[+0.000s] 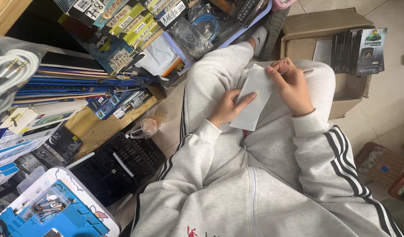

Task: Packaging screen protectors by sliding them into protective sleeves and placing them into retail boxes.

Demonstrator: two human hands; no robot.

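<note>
We cannot see the lower edge of the white envelope point(254, 94); the left hand point(228, 109) covers part of it. At three o'clock, the picture edge cuts the patterned tray point(382, 164). At nine o'clock, the coiled white cable point(6, 70) is blurred.

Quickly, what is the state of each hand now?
Left hand: holds the white flat package from below.
Right hand: pinches its top edge.

Two hands, the left hand point(226, 107) and the right hand point(294, 85), share one white envelope point(254, 94). One cardboard box point(342, 48) holds several dark flat packets point(358, 50), too overlapped to count. One black tray point(118, 164) lies on the floor.
</note>
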